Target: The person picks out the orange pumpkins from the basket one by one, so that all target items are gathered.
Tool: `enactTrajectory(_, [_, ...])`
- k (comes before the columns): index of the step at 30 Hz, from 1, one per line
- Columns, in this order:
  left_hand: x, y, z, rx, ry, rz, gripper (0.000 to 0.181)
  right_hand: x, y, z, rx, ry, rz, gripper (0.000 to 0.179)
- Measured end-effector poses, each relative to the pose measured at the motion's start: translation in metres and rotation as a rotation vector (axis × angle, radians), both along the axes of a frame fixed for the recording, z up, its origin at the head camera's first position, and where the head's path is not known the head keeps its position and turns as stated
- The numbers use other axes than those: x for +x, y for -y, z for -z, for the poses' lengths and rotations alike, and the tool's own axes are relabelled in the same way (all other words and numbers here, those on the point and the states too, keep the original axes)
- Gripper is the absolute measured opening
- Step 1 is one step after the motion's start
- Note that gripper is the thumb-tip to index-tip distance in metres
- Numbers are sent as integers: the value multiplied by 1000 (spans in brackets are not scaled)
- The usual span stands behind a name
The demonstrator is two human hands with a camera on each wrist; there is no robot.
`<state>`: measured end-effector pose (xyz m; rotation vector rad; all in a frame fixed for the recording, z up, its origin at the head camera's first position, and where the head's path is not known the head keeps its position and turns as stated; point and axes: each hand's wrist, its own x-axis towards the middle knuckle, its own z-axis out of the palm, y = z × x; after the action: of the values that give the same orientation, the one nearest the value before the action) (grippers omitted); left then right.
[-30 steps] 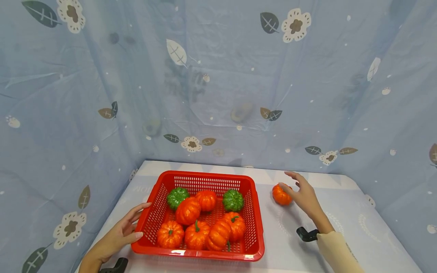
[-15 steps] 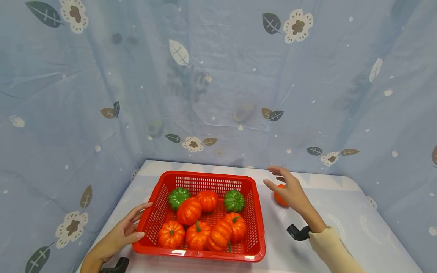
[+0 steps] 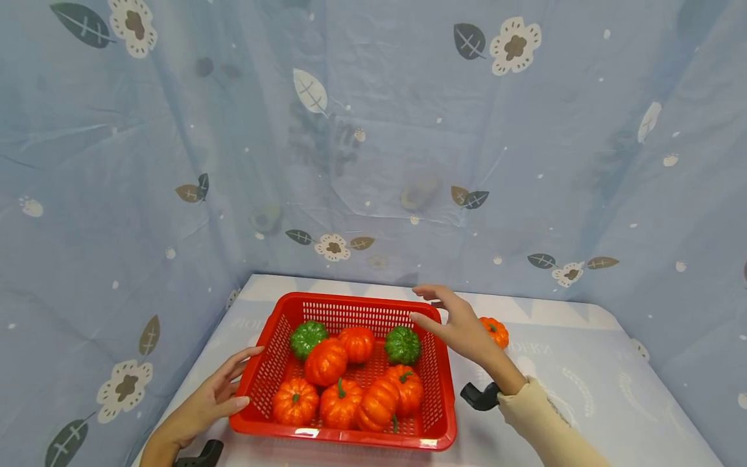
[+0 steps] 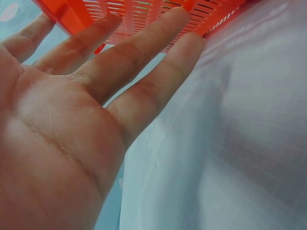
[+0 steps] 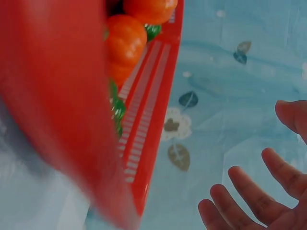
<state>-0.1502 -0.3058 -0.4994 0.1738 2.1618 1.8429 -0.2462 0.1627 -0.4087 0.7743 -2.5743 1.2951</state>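
Note:
A red plastic basket [image 3: 350, 438] holds several small orange pumpkins [image 3: 340, 403] and two green ones, one green pumpkin [image 3: 403, 345] by the right wall. At its left side my left hand [image 3: 204, 399] touches the wall with extended fingers. Seen in the left wrist view, those fingers [image 4: 158, 86] lie spread against the slotted side. My right hand [image 3: 458, 324] hovers over the basket's back right corner, thumb and fingers apart, with nothing held. Another orange pumpkin [image 3: 495, 332] lies on the table to the right, partly behind this hand.
The basket stands on a pale patterned table [image 3: 560, 383]. Blue curtains [image 3: 373, 162] with flowers and leaves hang behind and at both sides. A black wrist mount [image 3: 481, 395] sticks out beneath the right wrist, another mount [image 3: 201, 454] near the left.
My right hand has moved left, from beside the loose orange pumpkin to above the basket's right rim, carrying nothing. The left hand stays at the basket. The view shifts slightly.

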Motion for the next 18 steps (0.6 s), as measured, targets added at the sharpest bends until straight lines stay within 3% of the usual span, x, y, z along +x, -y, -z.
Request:
enactTrajectory(8, [0, 2, 2, 11, -17, 17, 80, 1, 30, -6, 20, -3, -92, 52])
enactTrajectory(18, [0, 0, 1, 9, 2, -3, 81, 3, 68, -7, 92, 22, -216, 53])
